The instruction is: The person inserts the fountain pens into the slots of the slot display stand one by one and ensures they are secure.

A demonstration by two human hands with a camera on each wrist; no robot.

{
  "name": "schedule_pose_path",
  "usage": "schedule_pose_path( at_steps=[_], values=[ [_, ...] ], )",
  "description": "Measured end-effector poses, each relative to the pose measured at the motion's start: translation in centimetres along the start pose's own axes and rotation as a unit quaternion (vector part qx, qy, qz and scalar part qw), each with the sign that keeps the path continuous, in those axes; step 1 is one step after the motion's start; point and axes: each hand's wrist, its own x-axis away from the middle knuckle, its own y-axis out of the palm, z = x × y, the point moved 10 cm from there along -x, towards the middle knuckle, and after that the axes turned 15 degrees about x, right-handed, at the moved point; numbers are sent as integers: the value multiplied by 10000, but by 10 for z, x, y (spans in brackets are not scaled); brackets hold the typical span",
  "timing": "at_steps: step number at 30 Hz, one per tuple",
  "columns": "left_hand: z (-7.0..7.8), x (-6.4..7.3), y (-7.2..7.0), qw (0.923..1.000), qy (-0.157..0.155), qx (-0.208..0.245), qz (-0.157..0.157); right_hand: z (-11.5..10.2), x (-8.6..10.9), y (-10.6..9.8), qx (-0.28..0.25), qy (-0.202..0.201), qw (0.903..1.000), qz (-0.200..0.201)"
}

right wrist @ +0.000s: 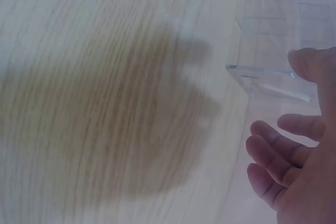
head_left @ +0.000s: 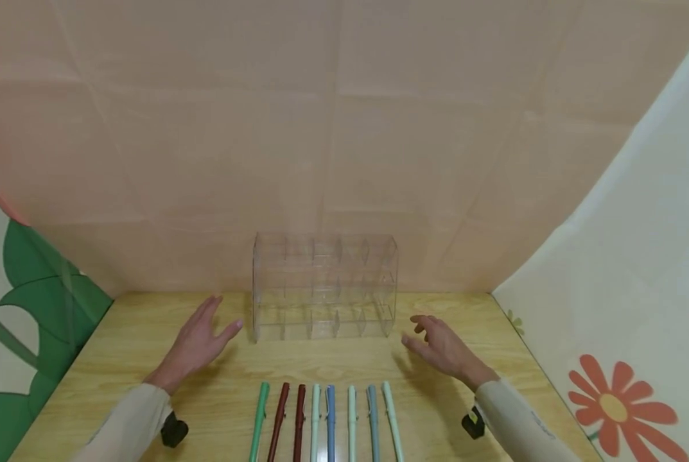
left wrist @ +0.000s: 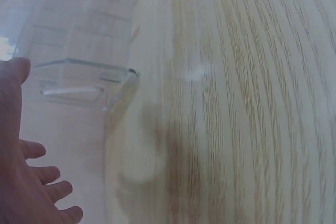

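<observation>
Clear plastic forms the compartmented rack [head_left: 325, 285], which stands on the far part of the wooden bench [head_left: 327, 362], between the left hand [head_left: 198, 340] and the right hand [head_left: 444, 350]; both hands are empty, the left with its fingers extended and thumb spread, the right with its fingers loosely bent, each beside the rack and apparently apart from it; if the rack is to be squared up, even pressure low on both side walls should serve best, since thin, clear panels would probably flex or skid under a one-sided push; the palms would do well to stay level and well clear of the row of eight pens [head_left: 331, 417], which lies nearer the person and could roll if a sleeve [head_left: 126, 420] brushed it; the pens' near ends are cut off by the head view's lower edge, and each wrist view catches only one pen's tip, green in the left and pale in the right; the rack's shelves and dividers blur into the pinkish backdrop [head_left: 205, 154], so its compartments are hard to count.
</observation>
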Motion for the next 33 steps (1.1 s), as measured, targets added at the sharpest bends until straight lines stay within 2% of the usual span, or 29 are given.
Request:
schedule_pose_path(
  at_steps=[6, 14, 19, 24, 29, 33],
  values=[
    [-5, -3, 11, 9970, -357, 614, -309, -1, 2, 6, -156, 73, 9997, -177],
    [-12, -4, 21, 9832, -1019, 1431, -502, -4, 5, 13, -225, 151, 9991, -330],
    [-10, -4, 24, 9705, -1179, 2026, -565, -10, 8, 15, -432, 102, 9983, -370],
    [-7, -8, 27, 9586, -1199, 2543, -461, -12, 12, 22, -699, 179, 9958, -564],
    [-6, -13, 38, 9397, -1395, 3100, -376, -14, 19, 30, -780, 81, 9944, -714],
    [-9, -14, 46, 9280, -1584, 3355, -350, -16, 24, 35, -845, -67, 9934, -769]
  ],
)
